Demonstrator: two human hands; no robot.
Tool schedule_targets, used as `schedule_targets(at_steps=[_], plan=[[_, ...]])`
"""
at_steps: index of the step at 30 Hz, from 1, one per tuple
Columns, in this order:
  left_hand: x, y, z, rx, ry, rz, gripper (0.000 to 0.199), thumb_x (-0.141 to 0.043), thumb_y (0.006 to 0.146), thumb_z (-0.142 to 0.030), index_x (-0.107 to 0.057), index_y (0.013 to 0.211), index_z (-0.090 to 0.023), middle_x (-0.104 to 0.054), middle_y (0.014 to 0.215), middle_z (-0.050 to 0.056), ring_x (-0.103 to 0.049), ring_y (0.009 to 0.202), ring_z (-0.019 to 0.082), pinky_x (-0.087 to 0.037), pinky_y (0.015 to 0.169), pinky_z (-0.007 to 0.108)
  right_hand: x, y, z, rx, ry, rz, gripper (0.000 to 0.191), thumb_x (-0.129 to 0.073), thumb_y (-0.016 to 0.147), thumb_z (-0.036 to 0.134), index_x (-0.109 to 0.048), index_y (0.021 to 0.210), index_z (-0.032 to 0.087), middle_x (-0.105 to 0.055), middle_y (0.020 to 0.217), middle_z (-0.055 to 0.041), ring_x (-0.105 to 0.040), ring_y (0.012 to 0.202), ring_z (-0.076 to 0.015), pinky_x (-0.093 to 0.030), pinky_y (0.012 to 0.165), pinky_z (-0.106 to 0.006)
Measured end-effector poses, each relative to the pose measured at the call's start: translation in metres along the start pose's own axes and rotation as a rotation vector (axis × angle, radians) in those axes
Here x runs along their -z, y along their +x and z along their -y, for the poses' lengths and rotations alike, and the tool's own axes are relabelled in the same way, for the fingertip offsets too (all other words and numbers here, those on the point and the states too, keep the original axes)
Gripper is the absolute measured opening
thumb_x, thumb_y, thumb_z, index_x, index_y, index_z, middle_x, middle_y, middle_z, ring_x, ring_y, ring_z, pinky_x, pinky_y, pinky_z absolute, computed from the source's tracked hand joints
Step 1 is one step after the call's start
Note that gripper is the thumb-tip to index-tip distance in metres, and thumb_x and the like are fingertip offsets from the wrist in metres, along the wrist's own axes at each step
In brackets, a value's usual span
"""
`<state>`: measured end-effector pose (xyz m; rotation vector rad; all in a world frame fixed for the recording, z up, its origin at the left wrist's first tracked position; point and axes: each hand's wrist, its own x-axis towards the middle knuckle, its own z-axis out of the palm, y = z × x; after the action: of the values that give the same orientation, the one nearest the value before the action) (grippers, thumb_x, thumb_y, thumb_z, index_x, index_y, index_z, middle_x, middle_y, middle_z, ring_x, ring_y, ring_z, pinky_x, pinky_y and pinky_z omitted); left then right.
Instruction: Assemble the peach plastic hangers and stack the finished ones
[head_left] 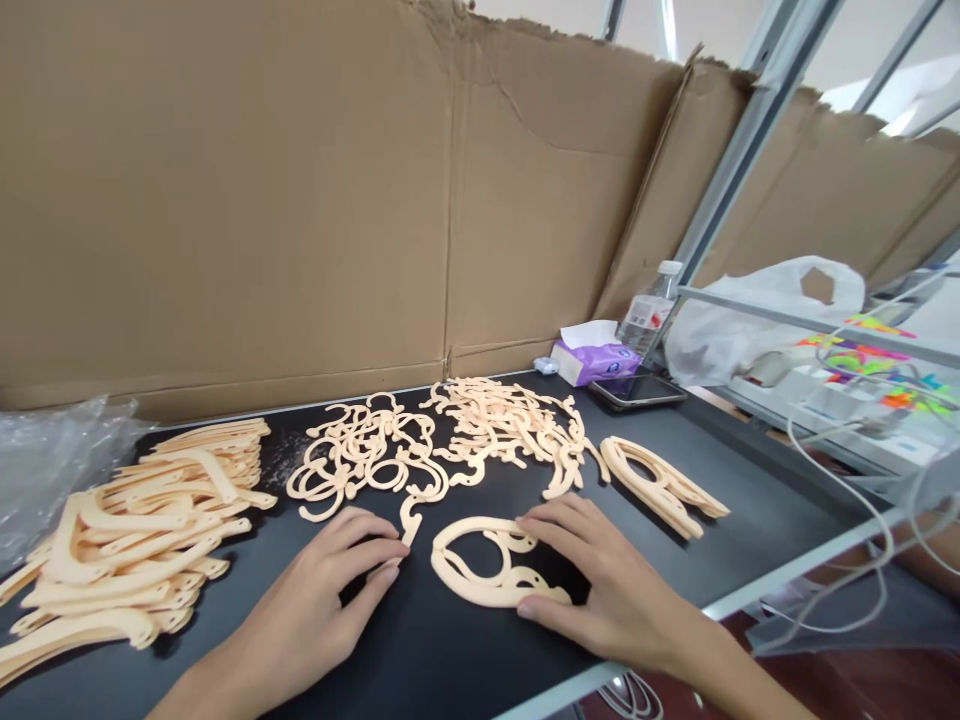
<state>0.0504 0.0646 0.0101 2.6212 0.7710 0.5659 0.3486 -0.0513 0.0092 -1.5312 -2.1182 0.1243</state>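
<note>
The left hand's [330,585] fingers pinch a small curvy piece [409,520]. The right hand's [592,570] fingers hold a round tan thing [480,562] on the black surface [420,660].

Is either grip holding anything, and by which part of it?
The right grip holds a folded hanger by opposite edges at its right end. The left grip appears to pinch a small curved piece by its near end.
</note>
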Motion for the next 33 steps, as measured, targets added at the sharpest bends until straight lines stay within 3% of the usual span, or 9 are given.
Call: schedule_targets(at_steps=[12, 20, 26, 33], plan=[[-0.006, 0.000, 0.008, -0.051, 0.031, -0.067, 0.020, -0.048, 0.099, -0.020, -0.064, 0.107, -0.026, -0.064, 0.107, 0.003, -0.059, 0.101, 0.016, -0.051, 0.089, 0.029, -0.002, 0.001, 0.005, -0.039, 0.025, 0.045, 0.051, -0.075, 0.079, 0.039, -0.060, 0.124, 0.020, -0.059, 0.128, -0.0124, -0.054, 0.117, -0.0281, -0.047, 0.101, -0.047], [-0.004, 0.001, 0.005, -0.053, 0.027, -0.090, 0.021, -0.047, 0.099, -0.021, -0.066, 0.105, -0.024, -0.066, 0.103, 0.005, -0.061, 0.097, 0.018, -0.053, 0.084, 0.028, -0.004, -0.002, 0.002, 0.045, 0.014, -0.118, 0.045, -0.076, 0.078, 0.038, -0.063, 0.115, 0.016, -0.067, 0.108, -0.0134, -0.061, 0.094, -0.0258, -0.055, 0.082, -0.045], [-0.005, 0.002, 0.007, -0.048, 0.033, -0.104, 0.020, -0.049, 0.097, -0.023, -0.069, 0.103, -0.025, -0.067, 0.104, 0.005, -0.062, 0.099, 0.018, -0.053, 0.086, 0.029, -0.001, -0.007, 0.005, 0.051, 0.002, -0.156, 0.049, -0.077, 0.075, 0.037, -0.062, 0.117, 0.016, -0.070, 0.108, -0.0133, -0.061, 0.091, -0.0266, -0.056, 0.079, -0.045], [-0.008, 0.002, 0.011, -0.051, 0.028, -0.113, 0.017, -0.052, 0.096, -0.024, -0.068, 0.102, -0.026, -0.066, 0.104, 0.003, -0.062, 0.097, 0.017, -0.052, 0.086, 0.027, 0.033, -0.040, -0.017, -0.052, -0.181, -0.356, 0.033, -0.072, 0.082, 0.036, -0.062, 0.108, 0.019, -0.071, 0.099, -0.0106, -0.065, 0.089, -0.0264, -0.055, 0.079, -0.041]])
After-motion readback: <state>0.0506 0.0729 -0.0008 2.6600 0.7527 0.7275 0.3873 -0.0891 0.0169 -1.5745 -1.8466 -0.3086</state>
